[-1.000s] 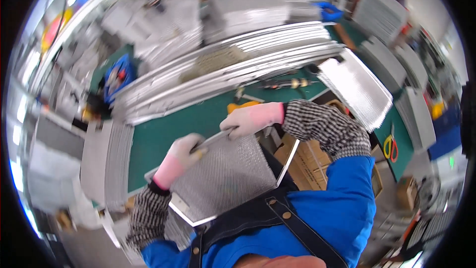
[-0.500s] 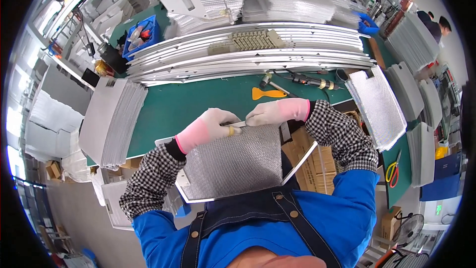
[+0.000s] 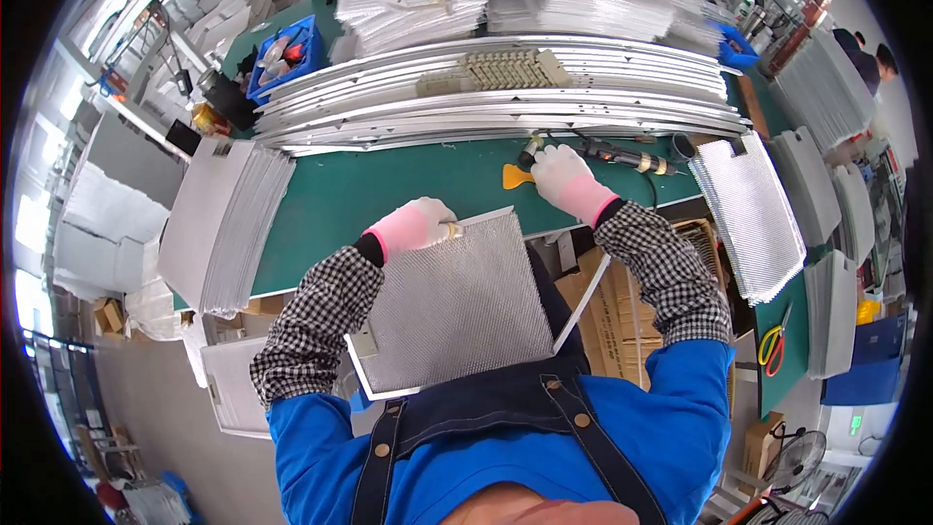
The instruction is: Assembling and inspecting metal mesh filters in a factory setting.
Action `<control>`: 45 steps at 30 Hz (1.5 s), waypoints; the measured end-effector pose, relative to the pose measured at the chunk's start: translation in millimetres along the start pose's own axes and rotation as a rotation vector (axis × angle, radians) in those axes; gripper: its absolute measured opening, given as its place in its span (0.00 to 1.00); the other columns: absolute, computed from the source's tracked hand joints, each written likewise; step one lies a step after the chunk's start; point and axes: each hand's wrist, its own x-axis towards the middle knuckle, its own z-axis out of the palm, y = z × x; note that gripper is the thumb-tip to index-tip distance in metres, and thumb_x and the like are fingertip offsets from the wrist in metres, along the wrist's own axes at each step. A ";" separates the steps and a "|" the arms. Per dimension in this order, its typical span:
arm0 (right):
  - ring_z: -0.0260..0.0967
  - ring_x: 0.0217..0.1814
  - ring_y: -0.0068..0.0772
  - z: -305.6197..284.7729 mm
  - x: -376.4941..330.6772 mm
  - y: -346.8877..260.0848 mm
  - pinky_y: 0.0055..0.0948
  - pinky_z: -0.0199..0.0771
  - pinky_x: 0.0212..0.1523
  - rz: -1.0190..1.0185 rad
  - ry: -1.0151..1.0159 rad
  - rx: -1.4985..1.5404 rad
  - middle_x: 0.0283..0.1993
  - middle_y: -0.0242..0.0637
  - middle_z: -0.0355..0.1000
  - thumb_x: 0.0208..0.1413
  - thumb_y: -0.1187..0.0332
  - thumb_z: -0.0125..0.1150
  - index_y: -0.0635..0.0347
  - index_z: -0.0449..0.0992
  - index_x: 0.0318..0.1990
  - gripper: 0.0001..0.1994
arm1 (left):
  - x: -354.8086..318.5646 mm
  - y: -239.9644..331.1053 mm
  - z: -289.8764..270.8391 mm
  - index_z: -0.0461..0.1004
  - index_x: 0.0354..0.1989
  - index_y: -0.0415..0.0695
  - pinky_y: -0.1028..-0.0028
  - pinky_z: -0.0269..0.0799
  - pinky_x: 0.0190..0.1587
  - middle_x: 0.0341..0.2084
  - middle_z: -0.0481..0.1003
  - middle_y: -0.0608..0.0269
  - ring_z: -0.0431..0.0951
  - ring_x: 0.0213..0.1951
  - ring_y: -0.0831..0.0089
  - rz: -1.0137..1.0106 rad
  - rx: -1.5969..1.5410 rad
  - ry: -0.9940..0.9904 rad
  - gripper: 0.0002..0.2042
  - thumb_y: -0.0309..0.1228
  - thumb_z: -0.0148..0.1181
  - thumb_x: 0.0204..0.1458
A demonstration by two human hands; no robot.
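Left hand (image 3: 416, 227) gripping tilted mesh panel (image 3: 457, 306) top edge, right hand (image 3: 567, 180) on screwdriver (image 3: 622, 154)

Brown cardboard cartons (image 3: 612, 316) stand under the green bench's (image 3: 389, 190) edge.

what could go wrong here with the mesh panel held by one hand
1. The left hand alone grips the silver framed mesh panel at its top edge, and much of the panel overhangs the green table; it may tip or slip off.
2. The right hand reaches to the black corded tool beside the yellow scraper; the cord might snag, or the scraper get knocked.
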 end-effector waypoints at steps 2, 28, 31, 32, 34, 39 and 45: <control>0.75 0.44 0.39 -9.6 23.0 -8.6 0.38 0.73 0.45 -0.008 -0.028 0.030 0.38 0.38 0.77 0.50 0.65 0.61 0.56 0.83 0.30 0.07 | -7.2 -26.3 7.8 0.80 0.46 0.39 0.61 0.74 0.47 0.38 0.81 0.48 0.80 0.41 0.53 0.046 -0.028 0.077 0.20 0.44 0.56 0.60; 0.77 0.34 0.46 -41.5 74.9 -297.1 0.45 0.78 0.36 -0.460 0.493 0.882 0.33 0.43 0.76 0.50 0.70 0.57 0.62 0.77 0.33 0.07 | 2.9 -50.1 8.5 0.78 0.53 0.40 0.64 0.71 0.55 0.46 0.80 0.48 0.79 0.49 0.55 0.083 -0.057 0.007 0.24 0.48 0.58 0.60; 0.77 0.33 0.44 -61.2 59.1 -269.8 0.43 0.79 0.26 -0.458 0.266 0.767 0.32 0.43 0.73 0.57 0.69 0.53 0.61 0.74 0.39 0.07 | -13.5 -58.7 11.0 0.79 0.52 0.41 0.64 0.72 0.54 0.45 0.80 0.49 0.79 0.48 0.56 -0.002 -0.099 0.001 0.22 0.47 0.58 0.59; 0.77 0.32 0.41 -86.0 48.4 -247.5 0.40 0.78 0.23 -0.405 0.042 0.646 0.34 0.40 0.72 0.61 0.68 0.51 0.54 0.72 0.52 0.13 | -20.0 -68.2 12.9 0.79 0.51 0.41 0.64 0.72 0.53 0.44 0.81 0.49 0.80 0.48 0.56 -0.043 -0.137 -0.011 0.21 0.46 0.58 0.59; 0.77 0.34 0.39 -63.8 12.9 -190.4 0.38 0.80 0.27 -0.335 0.182 0.355 0.36 0.38 0.71 0.62 0.68 0.50 0.46 0.67 0.62 0.21 | -14.6 -58.2 9.6 0.79 0.51 0.41 0.64 0.73 0.52 0.43 0.81 0.49 0.81 0.45 0.55 0.034 -0.120 0.014 0.18 0.41 0.56 0.60; 0.75 0.38 0.37 -42.9 -37.3 -93.0 0.36 0.81 0.34 -0.088 0.028 0.264 0.37 0.37 0.69 0.60 0.70 0.51 0.40 0.64 0.66 0.26 | -11.2 -52.0 13.0 0.79 0.50 0.40 0.60 0.75 0.49 0.41 0.80 0.45 0.80 0.43 0.50 0.085 0.018 0.093 0.17 0.38 0.51 0.61; 0.75 0.47 0.43 -15.4 -28.3 -33.1 0.42 0.80 0.43 0.218 -0.138 0.304 0.44 0.40 0.68 0.62 0.72 0.47 0.38 0.61 0.67 0.26 | -44.8 -78.5 40.2 0.78 0.42 0.38 0.58 0.73 0.40 0.33 0.79 0.43 0.79 0.36 0.49 0.152 -0.010 0.317 0.17 0.41 0.57 0.58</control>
